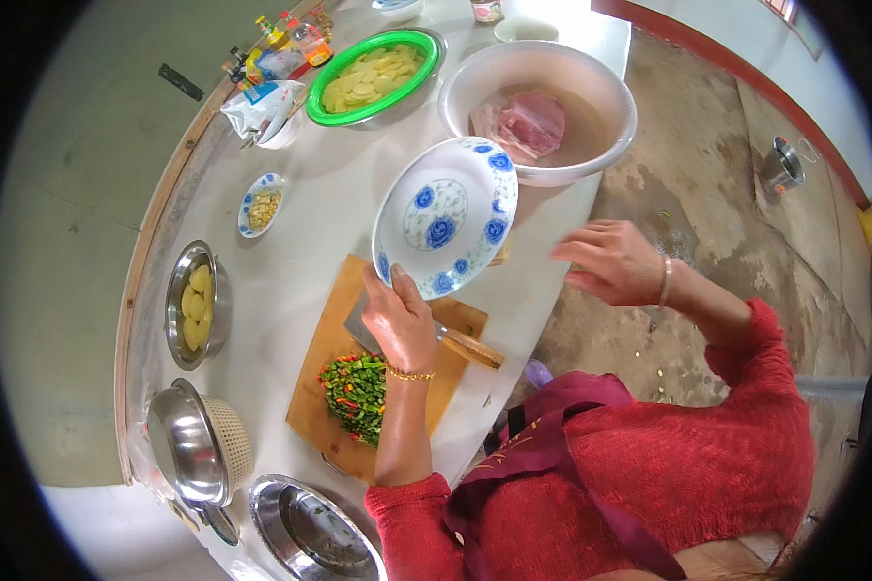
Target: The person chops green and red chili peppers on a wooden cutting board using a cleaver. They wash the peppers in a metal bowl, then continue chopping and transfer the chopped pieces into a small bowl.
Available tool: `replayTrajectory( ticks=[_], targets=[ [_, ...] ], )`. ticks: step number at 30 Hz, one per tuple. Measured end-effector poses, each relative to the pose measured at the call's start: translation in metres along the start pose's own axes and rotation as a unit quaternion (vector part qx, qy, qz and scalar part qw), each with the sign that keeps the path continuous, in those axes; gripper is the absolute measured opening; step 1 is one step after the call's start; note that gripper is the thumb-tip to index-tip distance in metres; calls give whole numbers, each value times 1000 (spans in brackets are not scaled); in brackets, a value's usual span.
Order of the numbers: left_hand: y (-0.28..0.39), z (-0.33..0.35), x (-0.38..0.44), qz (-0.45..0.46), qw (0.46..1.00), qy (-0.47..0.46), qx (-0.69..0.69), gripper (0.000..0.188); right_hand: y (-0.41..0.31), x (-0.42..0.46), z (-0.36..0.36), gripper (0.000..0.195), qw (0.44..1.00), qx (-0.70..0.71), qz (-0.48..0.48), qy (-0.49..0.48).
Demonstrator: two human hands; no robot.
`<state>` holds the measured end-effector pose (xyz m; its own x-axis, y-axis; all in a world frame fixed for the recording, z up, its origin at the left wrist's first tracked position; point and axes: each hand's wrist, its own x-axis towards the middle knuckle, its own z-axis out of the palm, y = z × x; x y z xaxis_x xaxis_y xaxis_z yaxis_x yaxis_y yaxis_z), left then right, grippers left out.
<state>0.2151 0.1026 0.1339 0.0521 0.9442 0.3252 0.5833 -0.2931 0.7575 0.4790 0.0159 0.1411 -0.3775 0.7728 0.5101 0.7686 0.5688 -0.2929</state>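
My left hand [401, 319] grips the lower rim of a white plate with blue flowers [447, 210], which is tilted above the table with nothing on it. My right hand [610, 263], slightly blurred, is in the air past the table's edge, fingers apart and holding nothing. Under my left forearm lies a wooden cutting board [341, 312]. Chopped green and red chili peppers [352, 396] are heaped on it. A cleaver with a wooden handle [472, 347] rests across the board, its blade partly hidden by my left hand.
Beyond the plate stands a wide basin [607, 156] with raw meat [530, 123] in water. A green colander [316, 98] holds sliced potatoes. Along the wall side are a small dish of chopped garlic [264, 209], a steel bowl of peeled potatoes [196, 309] and a steel basin [269, 501].
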Motion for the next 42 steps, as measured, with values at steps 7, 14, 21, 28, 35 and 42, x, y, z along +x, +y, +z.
replayTrajectory(
  ticks=[7, 14, 21, 28, 35, 42],
  targets=[
    [5, 5, -14, 248, 962, 75, 86, 27, -6, -4, 45, 25, 969, 17, -72, -237],
    [-9, 0, -12, 224, 959, 151, 90, 21, 23, -30, 40, 19, 977, 80, 77, -181],
    [-41, -33, 28, 137, 962, 209, 112, 25, 35, 9, 75, 54, 987, 15, 97, -126],
    [-84, -50, 83, -174, 944, 212, -186, 25, 84, 139, 187, 72, 975, -96, 185, -71],
    [-163, -71, 59, -261, 916, 240, -186, 16, 97, 91, 197, 36, 989, -19, -21, -148],
    [-117, -54, 58, -143, 970, 182, -79, 25, 69, -9, 28, 27, 859, 274, 77, -426]
  ],
)
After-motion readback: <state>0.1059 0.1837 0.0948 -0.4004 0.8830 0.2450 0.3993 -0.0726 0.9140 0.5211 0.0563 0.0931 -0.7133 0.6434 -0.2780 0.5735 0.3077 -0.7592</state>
